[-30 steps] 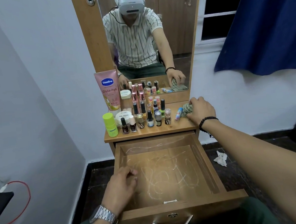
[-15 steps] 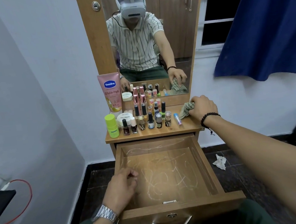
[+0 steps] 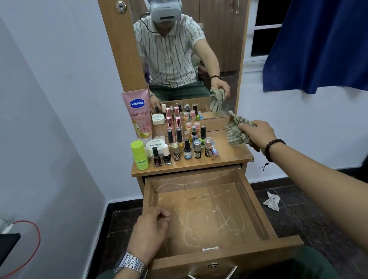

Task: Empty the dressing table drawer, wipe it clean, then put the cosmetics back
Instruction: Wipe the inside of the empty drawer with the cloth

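Observation:
The wooden drawer (image 3: 261, 208) is pulled out and holds nothing; pale scribble marks streak its floor. My left hand (image 3: 150, 231) rests on its left wall, fingers curled, holding nothing. My right hand (image 3: 259, 134) grips a green checked cloth (image 3: 236, 132) lifted just above the right end of the table top (image 3: 231, 155). Several nail polish bottles (image 3: 187, 149) stand in rows on the top. With them are a pink Vaseline tube (image 3: 139, 114), a lime green stick (image 3: 139, 155) and a white jar (image 3: 156, 144).
A mirror (image 3: 183, 49) rises behind the cosmetics. A crumpled tissue (image 3: 272, 201) lies on the dark floor to the right. A blue curtain (image 3: 325, 29) hangs at upper right. A red cable (image 3: 34, 239) and a white socket are on the left wall.
My right hand has closed on the cloth and lifted it off the table top, moving slightly toward me. The left hand has stayed on the drawer wall.

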`<state>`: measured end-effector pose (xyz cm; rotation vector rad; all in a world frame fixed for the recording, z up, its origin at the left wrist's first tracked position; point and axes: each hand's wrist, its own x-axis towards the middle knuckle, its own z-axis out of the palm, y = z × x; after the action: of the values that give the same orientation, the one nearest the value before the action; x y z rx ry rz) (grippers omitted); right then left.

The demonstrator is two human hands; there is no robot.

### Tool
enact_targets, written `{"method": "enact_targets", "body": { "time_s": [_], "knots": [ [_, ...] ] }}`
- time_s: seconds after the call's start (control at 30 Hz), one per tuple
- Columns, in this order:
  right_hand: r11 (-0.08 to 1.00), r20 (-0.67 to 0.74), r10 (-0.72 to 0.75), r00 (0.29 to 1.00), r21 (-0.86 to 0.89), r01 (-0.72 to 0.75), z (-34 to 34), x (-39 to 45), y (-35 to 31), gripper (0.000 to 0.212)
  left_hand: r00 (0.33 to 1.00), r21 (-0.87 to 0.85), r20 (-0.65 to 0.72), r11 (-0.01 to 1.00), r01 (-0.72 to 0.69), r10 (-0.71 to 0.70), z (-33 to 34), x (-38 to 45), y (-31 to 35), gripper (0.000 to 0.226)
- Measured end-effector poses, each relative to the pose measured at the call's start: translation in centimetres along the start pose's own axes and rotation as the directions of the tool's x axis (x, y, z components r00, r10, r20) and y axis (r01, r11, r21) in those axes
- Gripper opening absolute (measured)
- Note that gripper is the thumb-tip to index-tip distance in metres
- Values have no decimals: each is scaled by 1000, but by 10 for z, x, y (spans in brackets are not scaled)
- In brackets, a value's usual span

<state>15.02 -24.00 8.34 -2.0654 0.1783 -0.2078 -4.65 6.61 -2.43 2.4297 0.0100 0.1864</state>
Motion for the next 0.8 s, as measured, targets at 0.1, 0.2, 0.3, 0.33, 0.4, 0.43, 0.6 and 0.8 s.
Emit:
{"method": "enact_targets", "body": {
  "time_s": [0.1,0.2,0.3,0.33,0.4,0.43,0.6,0.8],
  "knots": [
    [996,59,-27,998,90,22,-8,-28,-3,38,998,78,-58,997,2,2,-3,1,2,15],
    [996,240,-83,967,33,78,-12,-72,-7,37,999,257,-48,966,7,5,-9,0,-1,31],
    [946,417,-73,906,-259,196,5,-111,0,29,999,310,16,950,40,-47,-10,-3,-8,54],
    [899,412,-96,906,-354,256,14,-117,7,26,998,320,28,946,45,-57,-8,-4,-8,58],
    [791,378,-177,909,-495,360,33,-124,23,31,998,327,36,944,39,-54,-4,-5,-7,59],
    [754,410,-198,890,-517,406,43,-124,32,36,998,323,37,946,35,-49,-3,-5,-7,59],
    [525,758,50,650,-574,629,91,-129,67,54,998,307,23,951,47,-57,-4,-7,-5,54],
    [624,651,71,756,-620,476,106,-113,65,57,998,309,21,950,45,-54,-3,-6,-3,52]
  ]
}}
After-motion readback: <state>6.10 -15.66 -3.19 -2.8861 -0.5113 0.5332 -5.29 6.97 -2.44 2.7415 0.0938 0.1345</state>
